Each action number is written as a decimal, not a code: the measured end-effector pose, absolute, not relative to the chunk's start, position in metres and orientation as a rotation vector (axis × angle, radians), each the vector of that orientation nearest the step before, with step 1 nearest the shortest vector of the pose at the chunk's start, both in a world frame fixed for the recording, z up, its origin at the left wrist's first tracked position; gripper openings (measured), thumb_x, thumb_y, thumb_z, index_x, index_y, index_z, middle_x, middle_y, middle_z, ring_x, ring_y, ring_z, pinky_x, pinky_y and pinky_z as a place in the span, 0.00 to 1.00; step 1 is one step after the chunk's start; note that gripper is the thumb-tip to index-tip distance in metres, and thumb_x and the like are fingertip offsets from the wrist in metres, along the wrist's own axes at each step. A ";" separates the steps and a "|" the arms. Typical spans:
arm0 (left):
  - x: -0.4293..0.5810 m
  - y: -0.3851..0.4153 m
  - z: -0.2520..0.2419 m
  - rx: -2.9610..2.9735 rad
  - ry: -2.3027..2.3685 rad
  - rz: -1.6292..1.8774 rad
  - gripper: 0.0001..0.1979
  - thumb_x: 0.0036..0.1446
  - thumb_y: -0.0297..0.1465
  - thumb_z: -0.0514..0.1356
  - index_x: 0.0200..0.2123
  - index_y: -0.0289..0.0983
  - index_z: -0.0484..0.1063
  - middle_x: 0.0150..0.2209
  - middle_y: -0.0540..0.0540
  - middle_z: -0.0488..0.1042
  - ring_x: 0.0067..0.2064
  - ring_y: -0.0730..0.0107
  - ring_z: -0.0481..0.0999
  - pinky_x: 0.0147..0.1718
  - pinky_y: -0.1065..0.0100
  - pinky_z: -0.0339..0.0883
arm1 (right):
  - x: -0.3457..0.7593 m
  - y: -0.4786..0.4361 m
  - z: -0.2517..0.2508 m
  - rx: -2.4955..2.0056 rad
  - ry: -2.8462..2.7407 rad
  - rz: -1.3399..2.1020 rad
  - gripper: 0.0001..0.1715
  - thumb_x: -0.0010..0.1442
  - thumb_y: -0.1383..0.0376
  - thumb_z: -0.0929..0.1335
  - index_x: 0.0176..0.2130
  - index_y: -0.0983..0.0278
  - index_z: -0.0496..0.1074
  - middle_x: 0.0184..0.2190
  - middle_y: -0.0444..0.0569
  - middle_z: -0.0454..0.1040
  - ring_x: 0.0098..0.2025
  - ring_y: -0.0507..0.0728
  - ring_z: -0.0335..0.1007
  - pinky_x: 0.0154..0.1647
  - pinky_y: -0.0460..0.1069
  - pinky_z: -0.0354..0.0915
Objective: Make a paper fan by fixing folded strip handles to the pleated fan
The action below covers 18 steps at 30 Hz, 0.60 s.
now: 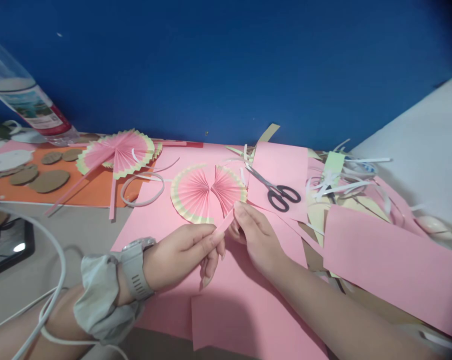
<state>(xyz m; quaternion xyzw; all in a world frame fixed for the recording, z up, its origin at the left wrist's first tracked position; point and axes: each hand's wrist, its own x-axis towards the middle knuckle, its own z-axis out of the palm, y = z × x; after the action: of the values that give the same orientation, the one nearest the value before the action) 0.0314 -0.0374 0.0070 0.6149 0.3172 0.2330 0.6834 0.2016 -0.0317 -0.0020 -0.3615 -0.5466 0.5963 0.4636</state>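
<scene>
My left hand (184,252) and my right hand (254,235) meet over a large pink paper sheet (226,310). Between their fingertips they pinch a narrow pink paper strip (226,221). My left wrist carries a grey watch (135,267) and a grey scrunchie. Just beyond the fingers lies a pleated pink fan (206,192) with a yellow-green edge, folded into two lobes. Black-handled scissors (276,190) rest on pink paper to the right of the fan.
A second pleated fan (116,152) with pink strips lies on orange paper (94,192) with brown cardboard ovals (47,181). A plastic bottle (26,102) leans at far left. White cable (56,280), a dark tablet (8,245), paper scraps (342,182) and another pink sheet (391,260) surround the hands. A blue wall stands behind.
</scene>
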 end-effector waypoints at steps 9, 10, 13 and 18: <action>0.033 -0.038 0.011 1.423 0.735 0.517 0.18 0.68 0.35 0.41 0.29 0.36 0.63 0.16 0.51 0.69 0.21 0.72 0.70 0.30 0.68 0.65 | 0.201 -0.032 0.003 -1.042 -1.283 1.263 0.22 0.68 0.58 0.59 0.24 0.63 0.53 0.18 0.38 0.50 0.20 0.48 0.44 0.21 0.45 0.48; 0.033 -0.038 0.011 1.422 0.734 0.521 0.18 0.68 0.35 0.41 0.29 0.36 0.63 0.16 0.51 0.69 0.21 0.72 0.70 0.30 0.68 0.65 | 0.201 -0.031 0.003 -1.058 -1.288 1.258 0.22 0.68 0.57 0.59 0.24 0.63 0.53 0.18 0.38 0.50 0.20 0.48 0.45 0.22 0.45 0.49; 0.033 -0.039 0.009 1.413 0.746 0.545 0.18 0.68 0.35 0.42 0.30 0.36 0.63 0.16 0.51 0.69 0.22 0.72 0.70 0.31 0.67 0.66 | 0.202 -0.029 0.002 -1.059 -1.306 1.333 0.24 0.67 0.54 0.59 0.24 0.63 0.54 0.18 0.39 0.52 0.20 0.48 0.47 0.22 0.45 0.49; 0.033 -0.039 0.010 1.400 0.741 0.560 0.18 0.68 0.37 0.40 0.31 0.36 0.63 0.17 0.51 0.69 0.22 0.72 0.70 0.32 0.66 0.66 | 0.201 -0.032 -0.001 -0.995 -1.394 1.549 0.24 0.65 0.52 0.61 0.23 0.63 0.57 0.17 0.38 0.54 0.18 0.47 0.45 0.20 0.45 0.47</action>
<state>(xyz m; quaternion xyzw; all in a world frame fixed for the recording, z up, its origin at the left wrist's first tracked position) 0.0330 -0.0391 0.0096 0.6207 0.3283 0.2481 0.6674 0.2006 -0.0319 -0.0008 -0.3941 -0.5520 0.6137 0.4043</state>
